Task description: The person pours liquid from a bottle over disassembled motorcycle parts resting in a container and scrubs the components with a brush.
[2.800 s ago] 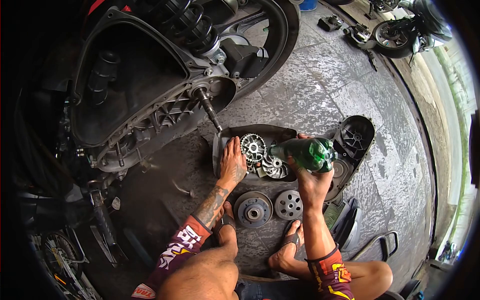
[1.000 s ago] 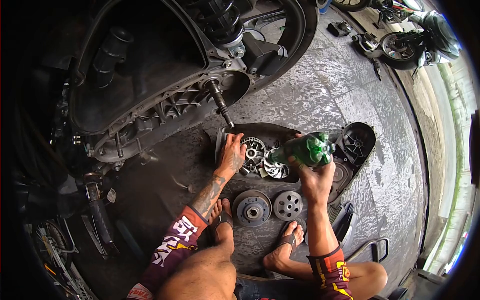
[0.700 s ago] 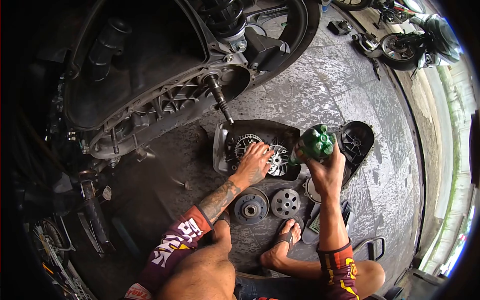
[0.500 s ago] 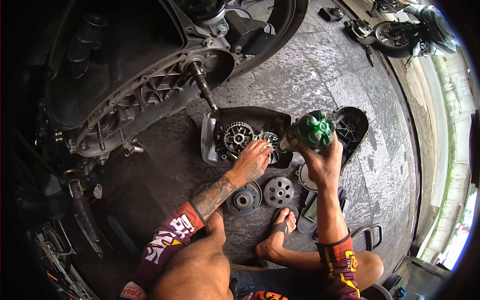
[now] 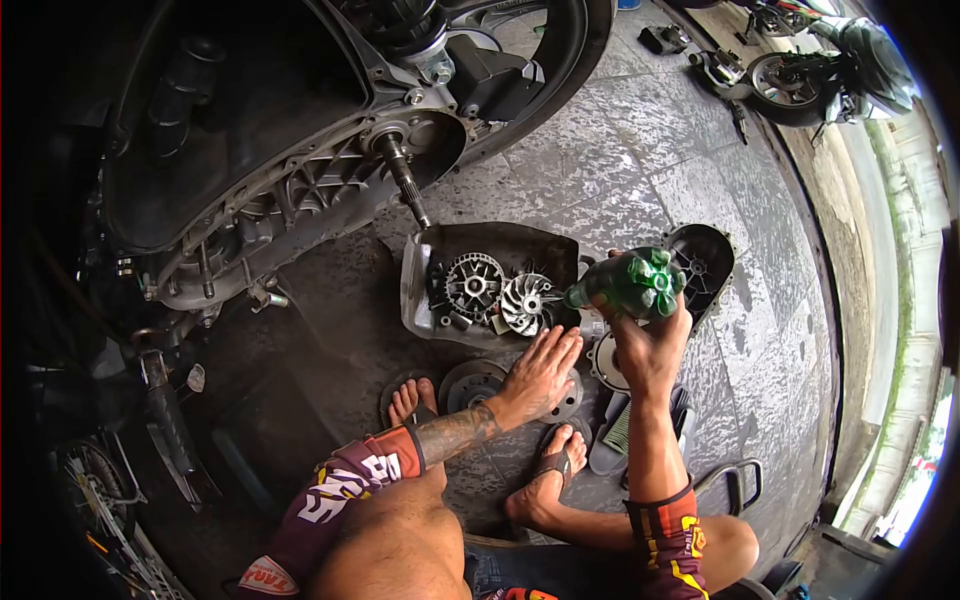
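Head camera view: on the left, a big motorbike (image 5: pixel 310 190) has its side open, and a long metal rod (image 5: pixel 404 180) sticks out of it. Just right of that, a black tub (image 5: pixel 418 290) sits on the gray floor (image 5: pixel 640 180). Inside the tub are a round wheel with teeth (image 5: pixel 474 284) and, beside it on the right, a shiny fan wheel (image 5: pixel 524 303). In front of the tub, a dark round plate (image 5: pixel 465 388) lies on the floor, partly behind the left arm.

The left hand (image 5: pixel 545 372) comes next. It is flat, back side up, with the fingers straight and pointing at the tub. It covers part of a plate with holes (image 5: pixel 572 402); I cannot tell if it touches it. The two hands are apart.

Farther right, the right hand (image 5: pixel 650 350) is wrapped tight around a green bottle (image 5: pixel 635 285). The bottle leans, with its bumpy bottom facing the camera and its thin end pointing left, near the tub's right edge. Behind the bottle, a long black cover (image 5: pixel 700 262) lies on the floor. Far off at the top right, another motorbike (image 5: pixel 790 80) is parked.
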